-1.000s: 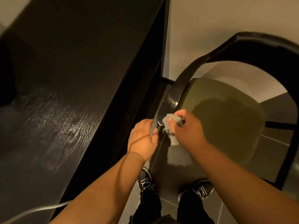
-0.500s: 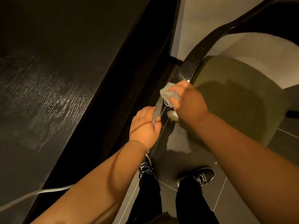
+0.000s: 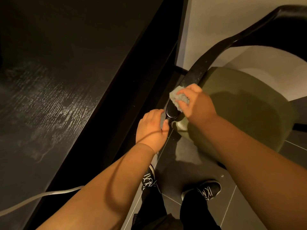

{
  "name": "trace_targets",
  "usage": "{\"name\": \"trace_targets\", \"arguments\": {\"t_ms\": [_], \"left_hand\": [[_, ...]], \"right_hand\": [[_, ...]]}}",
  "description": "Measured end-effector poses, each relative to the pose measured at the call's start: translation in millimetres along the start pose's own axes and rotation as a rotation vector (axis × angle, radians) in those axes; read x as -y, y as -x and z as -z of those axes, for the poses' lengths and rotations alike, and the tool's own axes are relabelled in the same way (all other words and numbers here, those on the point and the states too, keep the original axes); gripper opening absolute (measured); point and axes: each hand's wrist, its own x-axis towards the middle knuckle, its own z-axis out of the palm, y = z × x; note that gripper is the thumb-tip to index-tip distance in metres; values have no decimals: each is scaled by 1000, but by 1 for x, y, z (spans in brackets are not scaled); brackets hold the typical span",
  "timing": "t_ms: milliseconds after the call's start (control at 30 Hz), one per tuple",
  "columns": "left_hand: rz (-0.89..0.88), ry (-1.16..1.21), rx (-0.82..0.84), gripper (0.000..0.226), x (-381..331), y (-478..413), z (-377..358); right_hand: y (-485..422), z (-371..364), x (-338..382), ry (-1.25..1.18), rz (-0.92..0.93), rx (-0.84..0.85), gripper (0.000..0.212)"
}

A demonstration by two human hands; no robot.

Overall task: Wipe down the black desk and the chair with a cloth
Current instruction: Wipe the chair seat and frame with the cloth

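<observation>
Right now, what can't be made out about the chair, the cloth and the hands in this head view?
Armrest under the cloth: hidden by the right hand.
Left hand: fingertips curl out of sight; whether it grips the chair is unclear.
Backrest: cut by the top and right edges.
Desk: far end cut by the top edge, dark.

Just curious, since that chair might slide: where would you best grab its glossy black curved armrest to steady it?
Probably the rounded free end of the glossy black curved armrest, from the black desk side, where the left hand is. That end sticks out bare beside the olive seat; the right hand holds the crumpled grey cloth just above.
</observation>
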Motion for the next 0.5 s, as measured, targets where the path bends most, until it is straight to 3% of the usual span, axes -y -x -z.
{"name": "trace_targets", "arguments": {"t_ms": [267,400,500], "left_hand": [[2,-6,22,42,-7,-14,0],[74,1,13,31,-13,-26,-6],[112,15,-4,27,-20,-33,-11]], "right_hand": [[21,-10,-1,23,235,113,22],[-13,3,-16,-54,6,8,31],[-11,0,-11,-90,-37,27,31]]}}
